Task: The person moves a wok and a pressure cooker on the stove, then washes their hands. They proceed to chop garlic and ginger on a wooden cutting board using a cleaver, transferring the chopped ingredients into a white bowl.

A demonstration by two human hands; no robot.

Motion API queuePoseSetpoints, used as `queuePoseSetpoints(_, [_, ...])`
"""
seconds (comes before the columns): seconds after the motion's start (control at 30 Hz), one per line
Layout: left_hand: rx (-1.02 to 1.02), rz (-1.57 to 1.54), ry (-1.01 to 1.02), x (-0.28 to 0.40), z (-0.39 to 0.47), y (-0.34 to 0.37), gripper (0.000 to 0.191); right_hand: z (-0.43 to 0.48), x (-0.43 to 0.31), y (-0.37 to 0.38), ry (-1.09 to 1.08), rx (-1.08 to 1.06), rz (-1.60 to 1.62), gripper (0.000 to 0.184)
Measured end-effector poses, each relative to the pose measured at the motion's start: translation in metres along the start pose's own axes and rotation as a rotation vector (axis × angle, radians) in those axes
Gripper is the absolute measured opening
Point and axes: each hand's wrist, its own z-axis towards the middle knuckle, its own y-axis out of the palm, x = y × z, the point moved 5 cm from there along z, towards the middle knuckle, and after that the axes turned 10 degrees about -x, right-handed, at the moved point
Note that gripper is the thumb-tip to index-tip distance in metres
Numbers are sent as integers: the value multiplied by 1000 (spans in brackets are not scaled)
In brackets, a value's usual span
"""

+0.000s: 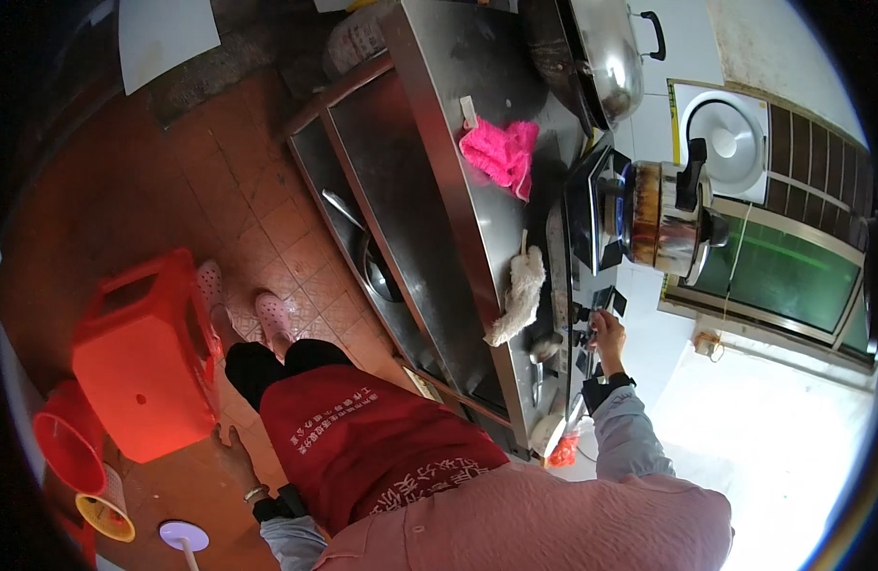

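My right hand (pixel 607 333) is at the front of the gas stove, its fingers closed around a control knob. Left of the picture, my left hand (pixel 232 454) hangs low with its fingers apart, near a red plastic stool (pixel 146 364), holding nothing. A metal pot (pixel 663 218) with black handles sits on the lit burner, where blue flame shows. On the steel counter (pixel 492 221) lie a bright pink cloth (pixel 501 151) and a whitish cloth (pixel 521 292). A metal ladle (pixel 544 350) lies close to the stove.
A large wok (pixel 610 64) with a metal lid stands farther along. Under the counter are shelves (pixel 417 207) holding a pan (pixel 380 271). Beside the stool on the tiled floor are a red bucket (pixel 71 435) and a yellow-rimmed basket (pixel 107 514). A ventilation fan (pixel 724 143) is on the wall.
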Motion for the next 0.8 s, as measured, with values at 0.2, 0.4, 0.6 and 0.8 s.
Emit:
queuePoseSetpoints(0.2, [-2,6,-26,7,2,-7,42,-3,-2,1,53,1,36,28])
queuePoseSetpoints(0.4, [8,14,-10,9,6,-10,44,-6,-9,0,44,-8,42,28])
queuePoseSetpoints(0.6, [-12,48,10,9,6,-9,46,-5,-3,1,-1,0,72,31])
queuePoseSetpoints(0.8, [-3,18,-6,19,5,-12,44,-6,-8,0,15,0,40,34])
